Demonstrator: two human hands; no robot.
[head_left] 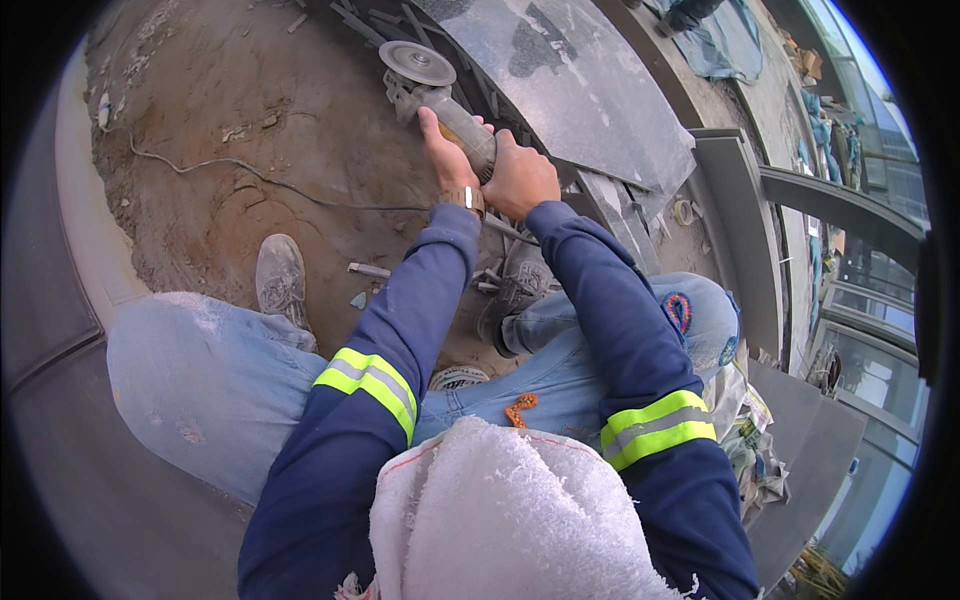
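An angle grinder [462, 128] with a dusty grey body is held out in front of me over the dirt ground. Its round flat disc [418, 63] faces up at the far end; whether it spins I cannot tell. My left hand [447, 158] cups the grinder's body from the left and below, thumb along its side. Around the rear end of the body, my right hand [522, 178] is closed, its fingers partly hidden. A large grey stone slab [590, 90] lies just right of the grinder, apart from the disc.
A thin cable [240, 165] runs across the dirt on the left. Narrow offcut strips [385, 22] lie beyond the disc. My dusty shoes [282, 280] stand below. A roll of tape [684, 212] and a grey panel [740, 230] are at the right; a crumpled bag [755, 450] sits nearer.
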